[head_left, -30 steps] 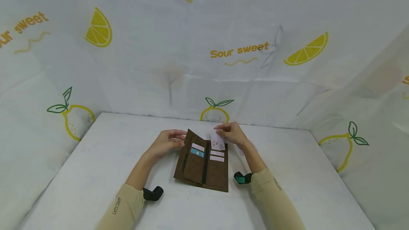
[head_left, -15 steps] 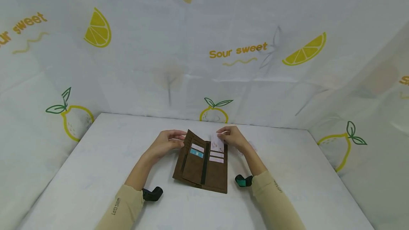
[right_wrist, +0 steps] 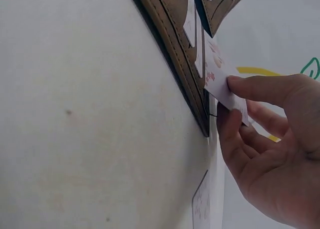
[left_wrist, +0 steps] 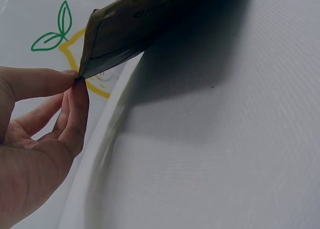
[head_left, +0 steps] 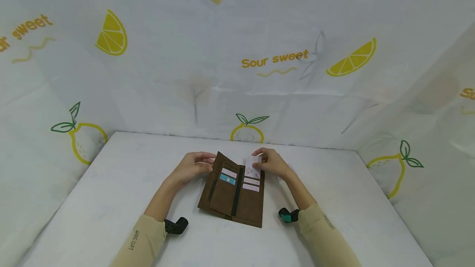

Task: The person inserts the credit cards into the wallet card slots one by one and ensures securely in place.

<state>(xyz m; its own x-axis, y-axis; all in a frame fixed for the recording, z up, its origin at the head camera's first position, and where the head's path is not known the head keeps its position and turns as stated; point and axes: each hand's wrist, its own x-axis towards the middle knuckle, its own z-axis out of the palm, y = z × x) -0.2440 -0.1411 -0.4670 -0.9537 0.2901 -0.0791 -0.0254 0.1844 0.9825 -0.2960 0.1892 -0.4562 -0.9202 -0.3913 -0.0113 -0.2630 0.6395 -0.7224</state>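
Observation:
A brown long wallet (head_left: 222,198) lies spread open in the middle, its left half tilted up. My left hand (head_left: 190,167) pinches the far left corner of the wallet between thumb and fingertips, as the left wrist view also shows on the wallet's edge (left_wrist: 120,34). With thumb and fingers my right hand (head_left: 273,162) holds a white card with pink flowers (right_wrist: 220,76) at the top slot of the right half. How deep the card sits in the slot is hard to tell. Two pale cards (head_left: 251,184) show below it; a blue card (head_left: 227,179) and a pale one sit in the left half.
Another flowered card (right_wrist: 201,204) lies on the white table (head_left: 122,176) beyond the wallet's right side, partly behind my right wrist. A white curtain (head_left: 178,52) printed with lemons hangs behind the table.
The right hand has brought the card down toward the top slot of the wallet's right half and shifted its grip slightly. The left hand keeps its hold on the wallet's corner.

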